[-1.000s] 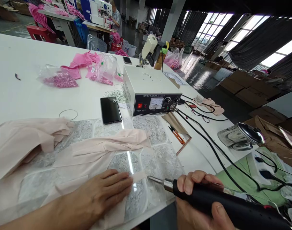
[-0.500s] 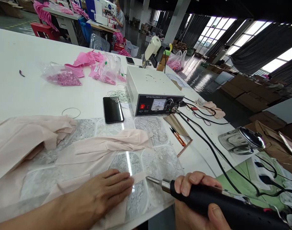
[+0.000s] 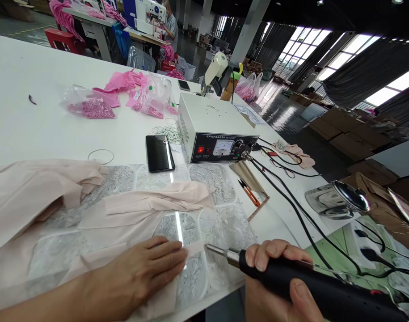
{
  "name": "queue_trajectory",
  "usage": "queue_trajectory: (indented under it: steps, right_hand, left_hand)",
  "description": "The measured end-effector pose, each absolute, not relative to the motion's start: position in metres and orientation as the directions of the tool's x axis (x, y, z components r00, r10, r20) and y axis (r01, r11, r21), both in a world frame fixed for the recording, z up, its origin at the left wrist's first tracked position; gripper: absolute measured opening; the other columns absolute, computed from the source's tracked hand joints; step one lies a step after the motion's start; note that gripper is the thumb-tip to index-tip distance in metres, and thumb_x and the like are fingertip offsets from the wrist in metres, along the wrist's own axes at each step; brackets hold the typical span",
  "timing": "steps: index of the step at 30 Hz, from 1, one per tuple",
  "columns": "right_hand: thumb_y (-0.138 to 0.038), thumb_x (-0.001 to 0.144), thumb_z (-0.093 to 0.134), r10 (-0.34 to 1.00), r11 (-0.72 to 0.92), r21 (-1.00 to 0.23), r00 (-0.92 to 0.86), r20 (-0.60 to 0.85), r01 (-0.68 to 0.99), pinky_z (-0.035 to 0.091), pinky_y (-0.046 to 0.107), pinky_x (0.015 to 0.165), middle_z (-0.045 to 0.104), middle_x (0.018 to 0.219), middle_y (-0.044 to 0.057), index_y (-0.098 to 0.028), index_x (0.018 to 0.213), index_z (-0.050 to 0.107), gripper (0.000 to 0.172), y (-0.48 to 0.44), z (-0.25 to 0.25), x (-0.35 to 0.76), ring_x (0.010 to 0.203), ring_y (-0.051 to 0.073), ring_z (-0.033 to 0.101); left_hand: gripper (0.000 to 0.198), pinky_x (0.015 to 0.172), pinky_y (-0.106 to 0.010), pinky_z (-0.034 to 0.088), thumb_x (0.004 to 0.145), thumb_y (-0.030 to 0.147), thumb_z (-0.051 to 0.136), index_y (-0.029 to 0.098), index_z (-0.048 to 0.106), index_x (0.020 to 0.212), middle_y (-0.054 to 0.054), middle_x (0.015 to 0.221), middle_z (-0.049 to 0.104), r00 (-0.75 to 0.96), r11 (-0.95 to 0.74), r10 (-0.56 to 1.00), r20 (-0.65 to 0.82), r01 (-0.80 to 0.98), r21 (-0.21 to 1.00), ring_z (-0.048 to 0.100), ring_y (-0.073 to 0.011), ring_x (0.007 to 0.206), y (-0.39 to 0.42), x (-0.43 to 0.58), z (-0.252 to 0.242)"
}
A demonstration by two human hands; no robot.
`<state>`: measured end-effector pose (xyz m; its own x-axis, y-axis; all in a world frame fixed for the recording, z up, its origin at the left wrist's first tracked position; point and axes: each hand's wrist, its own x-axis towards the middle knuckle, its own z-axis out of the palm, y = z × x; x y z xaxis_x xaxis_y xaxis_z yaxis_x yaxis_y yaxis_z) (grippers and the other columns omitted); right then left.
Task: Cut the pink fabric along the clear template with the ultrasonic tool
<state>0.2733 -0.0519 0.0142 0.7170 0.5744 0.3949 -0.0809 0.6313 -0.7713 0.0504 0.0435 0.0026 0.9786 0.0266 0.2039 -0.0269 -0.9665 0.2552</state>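
Note:
My left hand (image 3: 142,268) lies flat, fingers stretched out, pressing a pale pink fabric strip (image 3: 194,248) onto a clear glass plate (image 3: 221,223). My right hand (image 3: 278,277) is wrapped round a black hand-held welding tool (image 3: 311,290). Its metal tip (image 3: 216,249) points left and touches the end of the strip just beyond my left fingertips. More pale pink fabric (image 3: 147,203) lies folded across the plate, and a larger heap (image 3: 33,192) sits at the left.
A white control box (image 3: 214,129) with a meter stands behind the plate, black cables (image 3: 291,201) running from it. A black phone (image 3: 159,153), orange snips (image 3: 248,193), bags of pink parts (image 3: 90,107), a steel lid (image 3: 338,199) and a person at a far sewing machine (image 3: 170,27) are around.
The view has drifted slightly. Both hands and the tool tip stay at the strip's end, almost unmoved.

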Motion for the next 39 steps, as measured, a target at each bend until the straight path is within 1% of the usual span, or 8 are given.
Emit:
queue_trajectory:
  steps: [7, 11, 16, 21, 28, 31, 37, 39]
  right_hand:
    - [-0.028, 0.073, 0.053, 0.577, 0.619, -0.781, 0.722, 0.381, -0.082, 0.047, 0.028, 0.048, 0.058, 0.074, -0.002, -0.018, 0.087, 0.058, 0.018, -0.05, 0.01, 0.271, 0.051, 0.01, 0.054]
    - [-0.026, 0.074, 0.052, 0.589, 0.611, -0.789, 0.704, 0.397, -0.067, 0.048, 0.028, 0.049, 0.058, 0.075, -0.002, -0.019, 0.087, 0.058, 0.016, -0.05, 0.008, 0.272, 0.053, 0.011, 0.054]
    - [-0.025, 0.077, 0.052, 0.625, 0.605, -0.794, 0.647, 0.437, -0.048, 0.049, 0.031, 0.049, 0.058, 0.074, -0.001, -0.02, 0.087, 0.057, 0.012, -0.052, 0.006, 0.277, 0.053, 0.012, 0.054]
    - [-0.025, 0.075, 0.053, 0.606, 0.611, -0.79, 0.674, 0.422, -0.054, 0.047, 0.028, 0.048, 0.057, 0.074, -0.001, -0.019, 0.088, 0.058, 0.015, -0.05, 0.013, 0.27, 0.053, 0.011, 0.053]
    - [-0.027, 0.076, 0.052, 0.643, 0.613, -0.785, 0.632, 0.432, -0.087, 0.046, 0.029, 0.045, 0.057, 0.075, -0.001, -0.019, 0.089, 0.059, 0.017, -0.043, 0.015, 0.257, 0.051, 0.011, 0.053]
    - [-0.027, 0.077, 0.051, 0.657, 0.608, -0.789, 0.615, 0.436, -0.09, 0.047, 0.029, 0.046, 0.056, 0.076, -0.001, -0.019, 0.09, 0.059, 0.017, -0.042, 0.014, 0.255, 0.051, 0.011, 0.053]
    - [-0.026, 0.079, 0.051, 0.674, 0.602, -0.792, 0.595, 0.438, -0.099, 0.048, 0.029, 0.047, 0.056, 0.076, -0.001, -0.019, 0.09, 0.058, 0.015, -0.044, 0.012, 0.256, 0.053, 0.011, 0.054]
    - [-0.025, 0.079, 0.051, 0.688, 0.596, -0.796, 0.577, 0.44, -0.104, 0.048, 0.03, 0.048, 0.057, 0.076, -0.001, -0.02, 0.089, 0.058, 0.013, -0.044, 0.011, 0.257, 0.053, 0.011, 0.055]
  left_hand:
    - [0.045, 0.103, -0.037, 0.04, 0.093, 0.011, 0.039, 0.006, 0.046, 0.137, -0.012, 0.135, 0.058, 0.976, -0.97, 0.028, 0.216, -0.025, 0.24, 0.057, -0.0259, 0.12, 0.041, 0.05, -0.003]
    - [0.043, 0.106, -0.038, 0.037, 0.095, 0.012, 0.038, 0.006, 0.047, 0.137, -0.013, 0.132, 0.061, 0.958, -0.96, 0.071, 0.279, -0.011, 0.281, 0.055, -0.0256, 0.121, 0.04, 0.049, -0.007]
    - [0.038, 0.102, -0.035, 0.041, 0.1, 0.015, 0.035, 0.008, 0.052, 0.133, -0.012, 0.126, 0.065, 0.954, -0.958, 0.062, 0.295, -0.026, 0.285, 0.058, -0.0236, 0.118, 0.042, 0.05, -0.001]
    - [0.035, 0.099, -0.037, 0.042, 0.1, 0.013, 0.033, 0.006, 0.056, 0.126, -0.015, 0.126, 0.064, 0.951, -0.956, 0.062, 0.304, -0.031, 0.291, 0.057, -0.0261, 0.118, 0.039, 0.051, -0.003]
    - [0.032, 0.098, -0.036, 0.043, 0.096, 0.01, 0.041, 0.014, 0.058, 0.123, -0.014, 0.121, 0.066, 0.935, -0.94, 0.108, 0.337, -0.014, 0.34, 0.059, -0.0242, 0.114, 0.036, 0.053, -0.008]
    - [0.03, 0.097, -0.035, 0.043, 0.097, 0.01, 0.042, 0.012, 0.059, 0.122, -0.014, 0.12, 0.066, 0.929, -0.945, 0.099, 0.356, -0.023, 0.325, 0.06, -0.0242, 0.111, 0.036, 0.053, -0.008]
    - [0.035, 0.097, -0.036, 0.04, 0.101, 0.011, 0.031, 0.007, 0.06, 0.119, -0.014, 0.121, 0.066, 0.928, -0.953, 0.095, 0.36, -0.021, 0.304, 0.059, -0.0253, 0.111, 0.036, 0.053, -0.005]
    - [0.035, 0.097, -0.036, 0.04, 0.101, 0.011, 0.032, 0.007, 0.06, 0.12, -0.014, 0.121, 0.066, 0.934, -0.951, 0.092, 0.347, -0.021, 0.308, 0.059, -0.0252, 0.111, 0.037, 0.053, -0.004]
